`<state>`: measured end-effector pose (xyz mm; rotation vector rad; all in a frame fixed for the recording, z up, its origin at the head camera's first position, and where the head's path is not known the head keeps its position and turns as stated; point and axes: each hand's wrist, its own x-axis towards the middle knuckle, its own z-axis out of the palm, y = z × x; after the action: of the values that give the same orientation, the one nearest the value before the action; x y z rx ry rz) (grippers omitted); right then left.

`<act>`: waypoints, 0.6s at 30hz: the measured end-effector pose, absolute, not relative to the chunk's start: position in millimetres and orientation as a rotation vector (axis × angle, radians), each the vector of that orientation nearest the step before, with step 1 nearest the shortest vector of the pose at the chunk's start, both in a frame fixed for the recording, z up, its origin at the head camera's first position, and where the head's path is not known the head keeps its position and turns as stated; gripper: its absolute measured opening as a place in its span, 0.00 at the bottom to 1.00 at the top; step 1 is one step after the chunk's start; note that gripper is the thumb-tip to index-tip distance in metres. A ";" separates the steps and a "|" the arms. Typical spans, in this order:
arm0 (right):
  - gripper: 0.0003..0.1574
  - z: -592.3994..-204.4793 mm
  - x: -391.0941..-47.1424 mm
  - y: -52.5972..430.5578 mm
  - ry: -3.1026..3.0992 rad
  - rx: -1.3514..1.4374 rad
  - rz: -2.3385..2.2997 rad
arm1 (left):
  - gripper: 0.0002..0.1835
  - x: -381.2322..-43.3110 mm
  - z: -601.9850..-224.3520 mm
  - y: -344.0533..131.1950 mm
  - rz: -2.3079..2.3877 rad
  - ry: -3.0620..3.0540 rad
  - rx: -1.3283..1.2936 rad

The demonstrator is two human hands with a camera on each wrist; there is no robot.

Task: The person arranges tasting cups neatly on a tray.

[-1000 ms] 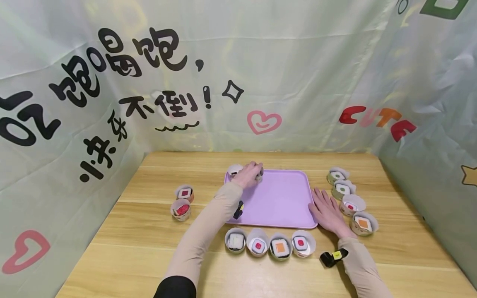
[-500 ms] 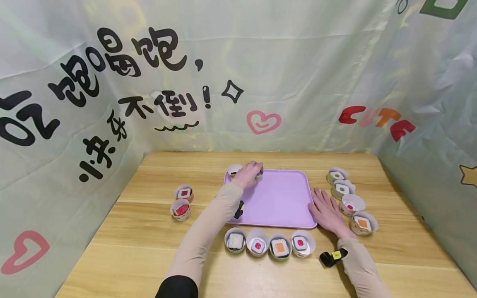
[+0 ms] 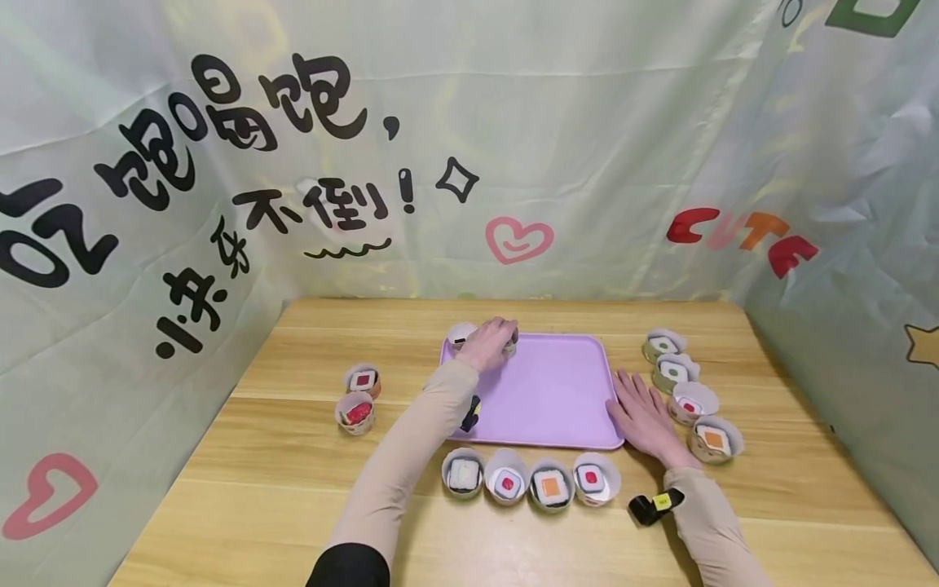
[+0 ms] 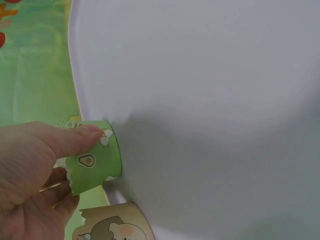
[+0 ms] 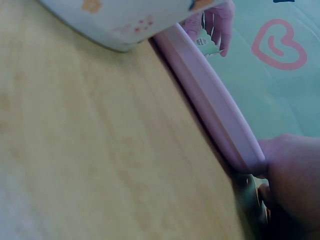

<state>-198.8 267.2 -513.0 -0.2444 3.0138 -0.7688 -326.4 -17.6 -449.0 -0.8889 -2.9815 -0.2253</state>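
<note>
At the back left of the purple tray [image 3: 550,395], my left hand [image 3: 487,347] grips a green paper cup [image 4: 100,162] printed with avocados, its thumb along the cup's side in the left wrist view. In the head view the hand hides most of that cup. Beside it, in the tray's corner, stands a brown paper cup [image 4: 117,226] with a cartoon print. My right hand [image 3: 645,414] rests on the tray's right edge, fingers spread and straight. In the right wrist view, the tray's side [image 5: 210,95] runs up to this hand.
Several cups with sushi-like pieces, one a white-and-orange piece [image 3: 552,487], line the tray's front. More cups, such as the nearest one [image 3: 715,440], form a column on the right. Two cups [image 3: 355,413] stand on the left. Printed cloth [image 3: 587,147] encloses the wooden table [image 3: 257,489].
</note>
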 end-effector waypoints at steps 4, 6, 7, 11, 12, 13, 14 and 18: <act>0.39 -513.6 -199.3 267.5 3.017 -0.246 -0.764 | 0.22 -326.1 -448.4 -18.0 -0.230 -2.981 -0.897; 0.39 -513.1 -199.4 267.5 3.018 -0.246 -0.764 | 0.22 -325.9 -447.6 -18.3 -0.230 -2.987 -0.895; 0.39 -512.9 -199.3 267.5 3.018 -0.247 -0.765 | 0.23 -325.9 -447.3 -18.4 -0.230 -2.988 -0.895; 0.39 -511.8 -199.2 267.3 3.021 -0.250 -0.771 | 0.24 -325.5 -446.1 -18.5 -0.221 -2.995 -0.894; 0.39 -511.7 -199.2 267.2 3.021 -0.251 -0.770 | 0.24 -325.5 -446.1 -18.5 -0.218 -2.996 -0.896; 0.39 -511.5 -199.2 267.0 3.021 -0.251 -0.771 | 0.25 -325.5 -446.1 -18.4 -0.217 -2.999 -0.895; 0.39 -511.4 -199.1 266.9 3.021 -0.251 -0.771 | 0.26 -325.5 -446.1 -18.4 -0.216 -3.001 -0.895; 0.39 -511.6 -198.7 266.4 3.019 -0.245 -0.765 | 0.29 -325.5 -446.7 -18.3 -0.212 -3.006 -0.891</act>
<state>-198.7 266.4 -511.6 -0.2451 3.0191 -0.7647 -325.5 -18.3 -446.7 -0.8908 -3.0062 -0.2119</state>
